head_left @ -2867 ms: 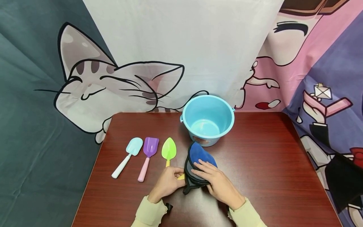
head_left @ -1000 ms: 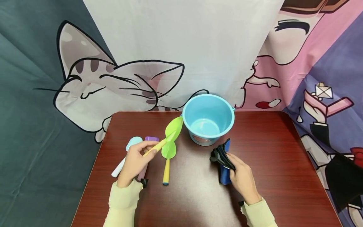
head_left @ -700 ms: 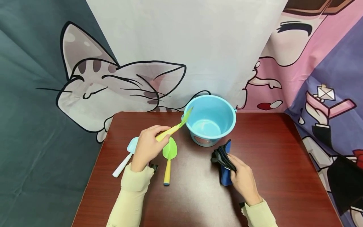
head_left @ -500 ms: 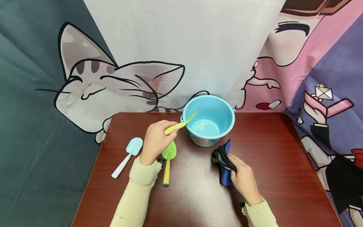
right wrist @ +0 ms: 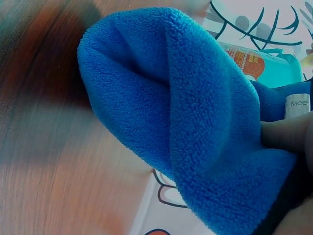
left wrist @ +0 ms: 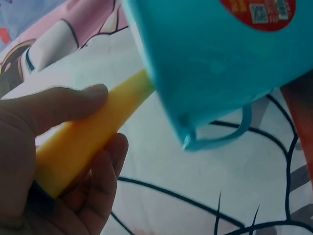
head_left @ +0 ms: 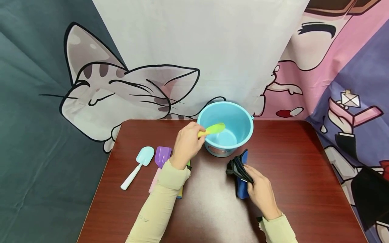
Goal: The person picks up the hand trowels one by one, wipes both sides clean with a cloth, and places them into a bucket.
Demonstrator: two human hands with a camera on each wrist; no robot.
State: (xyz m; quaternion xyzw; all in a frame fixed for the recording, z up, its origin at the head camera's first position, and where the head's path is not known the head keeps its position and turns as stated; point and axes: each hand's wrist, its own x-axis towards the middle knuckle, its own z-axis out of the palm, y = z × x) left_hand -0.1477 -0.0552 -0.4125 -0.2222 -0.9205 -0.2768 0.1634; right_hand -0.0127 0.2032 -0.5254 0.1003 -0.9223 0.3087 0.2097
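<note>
Four small shovels, one bucket (head_left: pixel 238 121) and one folded cloth (head_left: pixel 242 189) were counted. The left hand (head_left: pixel 187 144) pinched a green trowel (head_left: pixel 216 128) by its yellow handle, blade over the mouth of the bucket, which stood at the table's (head_left: pixel 304 168) twelve o'clock. Well apart, the right hand (head_left: pixel 262 189) gripped the cloth at the bucket's five. Toward eight lay a pale-blue shovel (head_left: pixel 145 156), a purple shovel (head_left: pixel 162 156) and a second green trowel (head_left: pixel 180 193), largely hidden by the sleeve (head_left: pixel 158 206). Only the left wrist view showed the QR code (left wrist: pixel 257 13); only the right wrist view, the cloth's white tag (right wrist: pixel 297 104) and deep plush pile. The bucket was smooth, round and plastic-looking.
</note>
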